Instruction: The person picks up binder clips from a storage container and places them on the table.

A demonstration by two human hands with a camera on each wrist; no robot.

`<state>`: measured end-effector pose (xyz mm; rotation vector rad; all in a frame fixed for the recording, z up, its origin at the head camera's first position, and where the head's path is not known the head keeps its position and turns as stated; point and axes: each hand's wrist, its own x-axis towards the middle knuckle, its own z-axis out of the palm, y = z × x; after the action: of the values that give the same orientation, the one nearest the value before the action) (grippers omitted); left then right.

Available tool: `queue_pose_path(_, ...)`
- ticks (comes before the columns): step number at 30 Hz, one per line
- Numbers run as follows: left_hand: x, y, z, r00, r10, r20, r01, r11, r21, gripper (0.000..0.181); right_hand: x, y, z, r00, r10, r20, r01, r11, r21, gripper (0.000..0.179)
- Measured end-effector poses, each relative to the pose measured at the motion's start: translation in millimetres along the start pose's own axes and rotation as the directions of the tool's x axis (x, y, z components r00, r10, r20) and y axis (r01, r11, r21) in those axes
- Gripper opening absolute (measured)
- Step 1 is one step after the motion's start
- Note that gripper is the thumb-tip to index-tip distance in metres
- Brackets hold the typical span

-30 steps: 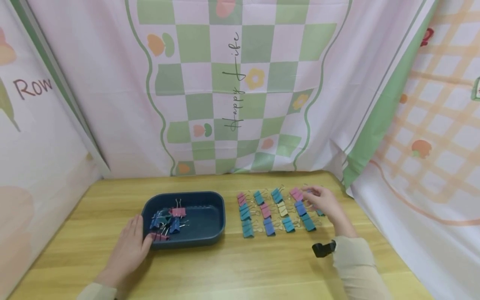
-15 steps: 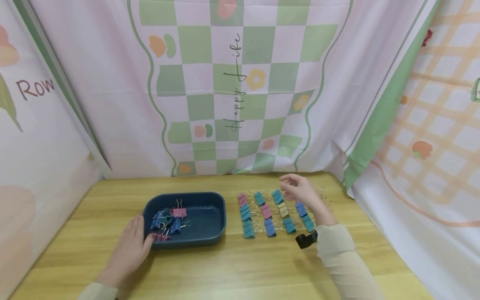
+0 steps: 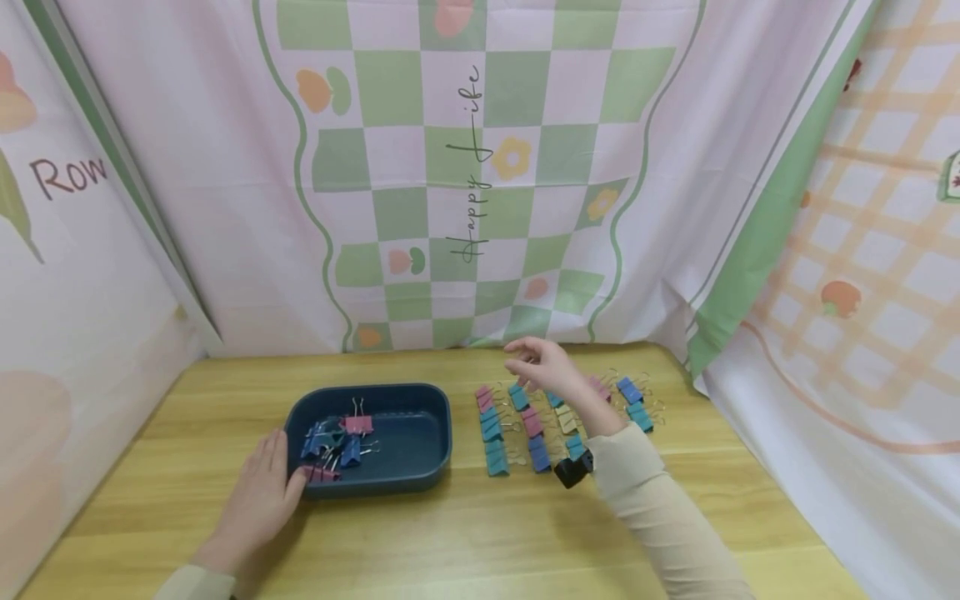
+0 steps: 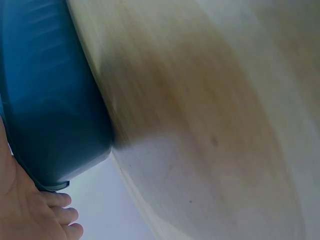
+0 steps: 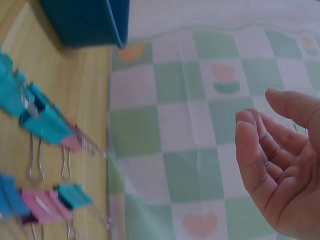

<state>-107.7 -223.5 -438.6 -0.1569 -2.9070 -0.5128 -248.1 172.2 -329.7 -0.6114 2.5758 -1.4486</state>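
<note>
My left hand (image 3: 255,492) rests against the left side of a dark blue tray (image 3: 442,446), its fingers lying along the outer wall and its thumb by the near corner. In the left wrist view, the palm (image 4: 25,205) touches the tray's rim. Inside the tray lie several jumbled binder clips, among them a pink one (image 3: 358,424). My right hand (image 3: 551,371) hovers over the back of binder clips laid out in columns, partly hiding some. The right wrist view shows its loosely bent fingers (image 5: 252,160) apart from the thumb, holding nothing.
The laid-out clips are teal (image 3: 497,458), pink (image 3: 532,421), blue (image 3: 538,455) and yellow (image 3: 566,419). A shorter column with a blue clip (image 3: 629,388) and a teal clip (image 3: 640,417) stands rightmost. Printed curtains (image 3: 480,300) hang behind the wooden table (image 3: 450,542).
My right hand has moved left, from the rightmost clips to above the middle columns. The blue and teal clips at the right are now uncovered. My left hand and the tray stay put.
</note>
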Motion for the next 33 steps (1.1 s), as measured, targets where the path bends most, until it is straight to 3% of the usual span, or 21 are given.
queue_pose_path(14,0.5,0.0,0.5,1.000,0.004,-0.011,-0.004,1.000,-0.010,0.065,16.5,-25.0,57.9,0.988,-0.062,0.138,0.067,0.997,-0.031,0.030)
queue_pose_path(22,0.6,-0.8,1.6,1.000,-0.003,0.009,0.003,1.000,-0.020,0.066,18.6,-35.7,92.2,0.965,-0.136,0.225,0.150,0.988,-0.045,0.029)
queue_pose_path(33,0.8,-0.9,2.0,1.000,-0.003,0.005,0.003,1.000,-0.027,0.066,20.5,-45.4,137.4,0.956,-0.123,0.267,0.150,0.985,-0.082,0.028)
